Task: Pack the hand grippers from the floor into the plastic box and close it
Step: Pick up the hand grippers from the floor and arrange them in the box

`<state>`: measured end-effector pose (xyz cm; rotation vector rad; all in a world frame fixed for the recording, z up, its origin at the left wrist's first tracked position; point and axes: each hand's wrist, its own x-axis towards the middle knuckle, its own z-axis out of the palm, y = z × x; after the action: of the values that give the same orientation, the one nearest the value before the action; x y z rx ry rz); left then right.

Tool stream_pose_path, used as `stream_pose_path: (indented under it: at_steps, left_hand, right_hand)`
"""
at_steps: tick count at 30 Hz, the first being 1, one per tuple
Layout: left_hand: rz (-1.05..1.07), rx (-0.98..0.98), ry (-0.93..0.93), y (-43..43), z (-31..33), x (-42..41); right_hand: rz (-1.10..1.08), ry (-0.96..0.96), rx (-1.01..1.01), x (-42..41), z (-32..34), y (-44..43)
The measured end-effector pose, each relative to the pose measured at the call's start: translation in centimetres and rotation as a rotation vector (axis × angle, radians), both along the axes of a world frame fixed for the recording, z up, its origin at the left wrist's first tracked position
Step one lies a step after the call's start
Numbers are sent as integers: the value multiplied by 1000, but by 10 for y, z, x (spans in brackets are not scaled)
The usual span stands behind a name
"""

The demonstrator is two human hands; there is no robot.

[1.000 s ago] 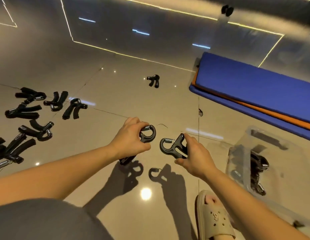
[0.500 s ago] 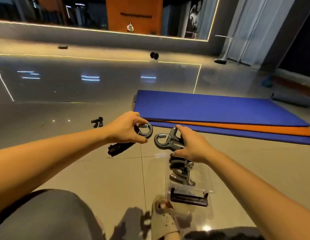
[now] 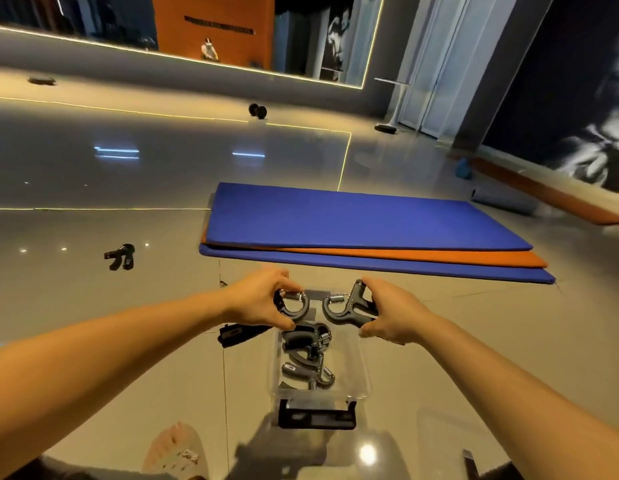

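My left hand (image 3: 257, 304) grips a black hand gripper (image 3: 294, 306) by its handles, spring end pointing right. My right hand (image 3: 387, 313) grips a second hand gripper (image 3: 342, 304), spring end pointing left. Both are held above the far end of the clear plastic box (image 3: 365, 379), which stands open on the floor in front of me. A few hand grippers (image 3: 308, 355) lie inside it. A black latch (image 3: 316, 415) shows at the box's near end. One more hand gripper (image 3: 121, 256) lies on the floor to the far left.
Stacked blue and orange exercise mats (image 3: 363, 230) lie just beyond the box. A clear lid (image 3: 450, 441) rests on the floor at the lower right. My foot in a pale sandal (image 3: 178, 452) is left of the box. A dumbbell (image 3: 257, 110) sits far back.
My view has swung right, away from the scattered grippers and onto the box. Both hands have carried their grippers over the box's far end.
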<state>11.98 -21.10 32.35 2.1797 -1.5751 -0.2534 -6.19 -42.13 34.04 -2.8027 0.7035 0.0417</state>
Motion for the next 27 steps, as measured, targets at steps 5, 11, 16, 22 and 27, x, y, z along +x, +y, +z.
stream_pose_path:
  at_steps: [5, 11, 16, 22, 27]
  left_hand:
    - [-62, 55, 20, -49, -37, 18]
    - [-160, 146, 45, -99, -112, 18]
    - [-235, 262, 2, -130, -170, 21]
    - [-283, 322, 39, -167, -206, 25]
    - [-243, 377, 68, -171, -232, 30]
  right_hand:
    - [-125, 16, 27, -2, -44, -41]
    - [-230, -44, 71, 6, -120, -85]
    - [-335, -69, 112, 34, -160, -118]
    - [-291, -103, 170, 76, -188, -150]
    - [-299, -106, 212, 92, -198, -173]
